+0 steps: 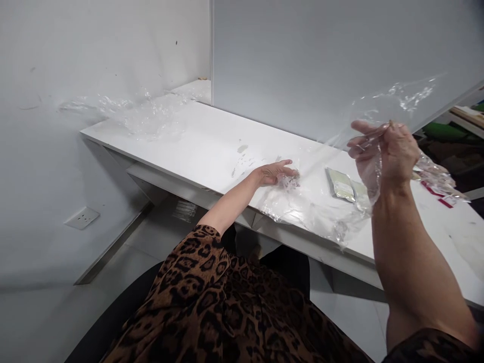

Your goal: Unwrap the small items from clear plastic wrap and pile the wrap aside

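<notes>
– Leopard-print garment (212, 302) nearest the camera. Location of clear plastic film (298, 206)?
– Stretched between both hands, partly resting on the white table (212, 141) at its front edge.
– State of left hand (278, 173)?
– Low over the table, fingers clamped on bunched film, index finger extended.
– State of right hand (385, 146)?
– Raised, fingers clamped on film, some extended; exact pinch point impossible to tell.
– Adjacent items?
– Pale green packets (340, 185) beside the film; crumpled plastic (151, 118) at the table's left end.
</notes>
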`<action>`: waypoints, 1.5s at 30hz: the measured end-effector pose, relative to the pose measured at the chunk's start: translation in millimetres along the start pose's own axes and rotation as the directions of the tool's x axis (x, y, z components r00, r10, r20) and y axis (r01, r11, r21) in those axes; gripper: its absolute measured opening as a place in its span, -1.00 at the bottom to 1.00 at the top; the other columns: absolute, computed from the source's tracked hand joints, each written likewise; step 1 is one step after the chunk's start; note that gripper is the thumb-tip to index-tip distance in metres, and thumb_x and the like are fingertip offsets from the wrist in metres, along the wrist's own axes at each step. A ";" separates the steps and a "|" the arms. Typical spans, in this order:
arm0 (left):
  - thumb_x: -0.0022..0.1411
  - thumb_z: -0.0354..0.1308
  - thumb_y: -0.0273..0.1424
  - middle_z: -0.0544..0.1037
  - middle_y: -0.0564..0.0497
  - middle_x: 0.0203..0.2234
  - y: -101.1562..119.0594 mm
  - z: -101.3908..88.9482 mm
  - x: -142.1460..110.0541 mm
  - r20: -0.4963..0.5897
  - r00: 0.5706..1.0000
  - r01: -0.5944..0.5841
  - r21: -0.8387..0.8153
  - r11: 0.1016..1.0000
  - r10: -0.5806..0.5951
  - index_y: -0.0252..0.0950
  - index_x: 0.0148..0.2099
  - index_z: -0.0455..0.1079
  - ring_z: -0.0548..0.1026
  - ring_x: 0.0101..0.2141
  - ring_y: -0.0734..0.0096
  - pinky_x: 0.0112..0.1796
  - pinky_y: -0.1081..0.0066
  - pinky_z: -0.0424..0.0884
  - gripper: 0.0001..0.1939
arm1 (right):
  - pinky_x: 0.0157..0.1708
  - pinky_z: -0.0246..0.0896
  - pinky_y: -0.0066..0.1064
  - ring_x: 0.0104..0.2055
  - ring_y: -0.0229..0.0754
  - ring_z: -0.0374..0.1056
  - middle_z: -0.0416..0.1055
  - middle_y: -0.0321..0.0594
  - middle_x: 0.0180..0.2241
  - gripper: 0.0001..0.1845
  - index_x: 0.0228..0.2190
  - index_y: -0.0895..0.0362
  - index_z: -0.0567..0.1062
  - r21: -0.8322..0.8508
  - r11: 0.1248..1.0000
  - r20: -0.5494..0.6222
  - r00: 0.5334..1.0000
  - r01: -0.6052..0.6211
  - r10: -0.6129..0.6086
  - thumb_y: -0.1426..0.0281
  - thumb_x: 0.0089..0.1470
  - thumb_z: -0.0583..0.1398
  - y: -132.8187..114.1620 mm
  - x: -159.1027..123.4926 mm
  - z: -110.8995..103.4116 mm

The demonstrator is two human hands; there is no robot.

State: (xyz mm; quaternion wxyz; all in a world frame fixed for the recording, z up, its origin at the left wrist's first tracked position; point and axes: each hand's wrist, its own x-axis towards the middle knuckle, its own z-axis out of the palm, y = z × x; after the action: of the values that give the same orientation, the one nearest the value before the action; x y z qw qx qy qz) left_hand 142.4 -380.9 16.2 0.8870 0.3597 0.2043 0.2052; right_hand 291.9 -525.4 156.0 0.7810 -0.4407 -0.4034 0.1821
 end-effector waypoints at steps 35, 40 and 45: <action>0.33 0.14 -0.41 0.31 -0.23 0.29 4.7 3.9 4.7 -0.011 0.855 0.177 0.946 -0.272 0.519 -0.19 0.44 0.22 0.37 0.19 -0.01 0.15 0.12 0.39 -0.34 | -0.65 0.08 -0.58 -0.62 -0.34 0.33 0.58 -0.20 -0.43 -0.70 -0.40 0.12 0.30 -0.079 0.967 -0.542 0.825 -0.241 0.161 0.59 0.40 0.00 65.8 -102.5 -130.9; 0.39 0.10 -0.38 0.41 -0.26 0.24 12.0 -4.4 8.6 -0.054 0.834 0.235 0.935 -0.265 0.549 -0.29 0.40 0.29 0.35 0.21 -0.02 0.22 0.14 0.31 -0.45 | -0.65 0.02 -0.54 -0.64 -0.31 0.28 0.50 -0.25 -0.48 -0.69 -0.37 0.08 0.26 -0.076 0.986 -0.693 0.719 -0.151 0.056 0.59 0.40 -0.06 50.3 -109.0 -146.2; 0.49 0.02 -0.01 0.27 -0.18 0.42 14.3 -3.5 11.4 0.017 0.861 0.110 0.969 -0.219 0.508 -0.16 0.50 0.20 0.18 0.40 0.01 0.37 0.05 0.11 -0.34 | -0.67 0.06 -0.53 -0.67 -0.30 0.21 0.47 -0.29 -0.51 -0.69 -0.37 0.07 0.28 -0.084 0.981 -0.771 0.635 -0.177 0.049 0.62 0.37 -0.06 36.2 -130.3 -167.6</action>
State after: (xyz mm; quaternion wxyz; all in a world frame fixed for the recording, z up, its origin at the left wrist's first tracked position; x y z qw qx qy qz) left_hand 147.0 -363.7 21.8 0.1740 0.8816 0.3965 0.1879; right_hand 347.7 -679.8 16.6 0.8291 -0.5588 -0.0196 -0.0039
